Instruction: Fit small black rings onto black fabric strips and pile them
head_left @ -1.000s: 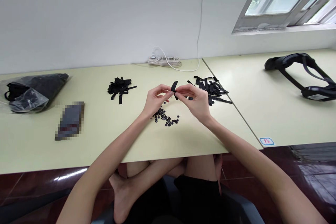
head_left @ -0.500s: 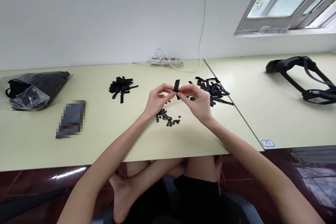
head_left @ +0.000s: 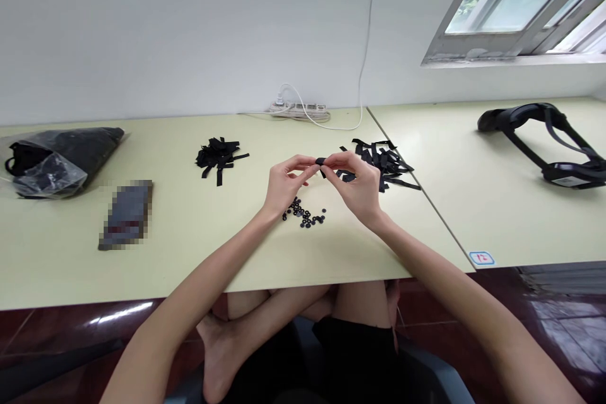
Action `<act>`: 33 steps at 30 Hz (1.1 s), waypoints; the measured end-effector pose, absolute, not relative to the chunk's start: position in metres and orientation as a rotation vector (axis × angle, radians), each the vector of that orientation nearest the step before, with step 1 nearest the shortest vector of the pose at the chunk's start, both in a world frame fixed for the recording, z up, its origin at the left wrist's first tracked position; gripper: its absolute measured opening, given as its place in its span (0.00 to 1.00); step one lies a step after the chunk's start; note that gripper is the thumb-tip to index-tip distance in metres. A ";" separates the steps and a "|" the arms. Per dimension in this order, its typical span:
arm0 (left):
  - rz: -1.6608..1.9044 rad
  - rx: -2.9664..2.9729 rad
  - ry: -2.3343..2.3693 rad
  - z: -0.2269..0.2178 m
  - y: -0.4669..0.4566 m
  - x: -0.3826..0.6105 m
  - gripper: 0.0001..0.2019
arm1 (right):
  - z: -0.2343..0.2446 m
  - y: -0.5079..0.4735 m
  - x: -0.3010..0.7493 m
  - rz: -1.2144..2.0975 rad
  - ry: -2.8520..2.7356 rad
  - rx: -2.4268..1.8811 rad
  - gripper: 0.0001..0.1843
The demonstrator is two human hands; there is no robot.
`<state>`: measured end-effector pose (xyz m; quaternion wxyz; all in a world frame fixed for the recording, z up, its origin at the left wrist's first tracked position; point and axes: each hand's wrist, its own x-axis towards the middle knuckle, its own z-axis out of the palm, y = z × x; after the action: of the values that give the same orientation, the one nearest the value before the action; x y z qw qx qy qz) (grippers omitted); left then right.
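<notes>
Between the fingertips of both hands is a short black fabric strip (head_left: 320, 161), mostly covered by the fingers. My left hand (head_left: 286, 184) pinches it from the left, and my right hand (head_left: 356, 180) pinches it from the right. Both hands are raised over the table with the fingers closed together. Below them lies a scatter of small round black discs (head_left: 307, 217), some with pale centres. Behind my right hand is a loose pile of black strips (head_left: 386, 164). A second, smaller pile of black strips (head_left: 219, 158) rests to the left of my left hand.
A plastic bag with black contents (head_left: 66, 161) and a blurred dark object (head_left: 127, 214) lie at the left. At the back, a power strip (head_left: 298, 108) with a white cable rests against the wall. A black headset (head_left: 544, 145) sits on the right table.
The strip's upper end, which stood up above the fingertips, has folded down and now lies low between them. Both hands stay in nearly the same place.
</notes>
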<state>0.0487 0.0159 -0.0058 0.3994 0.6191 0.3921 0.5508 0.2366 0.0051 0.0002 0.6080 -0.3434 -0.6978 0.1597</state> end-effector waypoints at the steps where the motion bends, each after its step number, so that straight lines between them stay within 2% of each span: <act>1: 1.394 1.552 1.010 -0.006 0.016 0.050 0.16 | -0.001 0.006 0.236 0.341 -1.619 -0.797 0.04; 13: 1.400 1.573 1.091 -0.003 0.011 0.052 0.16 | -0.008 0.007 0.236 0.174 -1.632 -0.809 0.04; 23: 1.394 1.651 1.011 -0.003 0.016 0.049 0.16 | -0.001 0.006 0.237 0.326 -1.634 -0.853 0.03; 33: 1.410 1.713 1.020 -0.003 0.015 0.047 0.14 | -0.006 0.007 0.237 0.282 -1.631 -0.855 0.03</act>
<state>0.0470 0.0146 -0.0032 0.3431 0.6590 0.3923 0.5424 0.2366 0.0065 -0.0058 0.5964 -0.3685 -0.7027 0.1216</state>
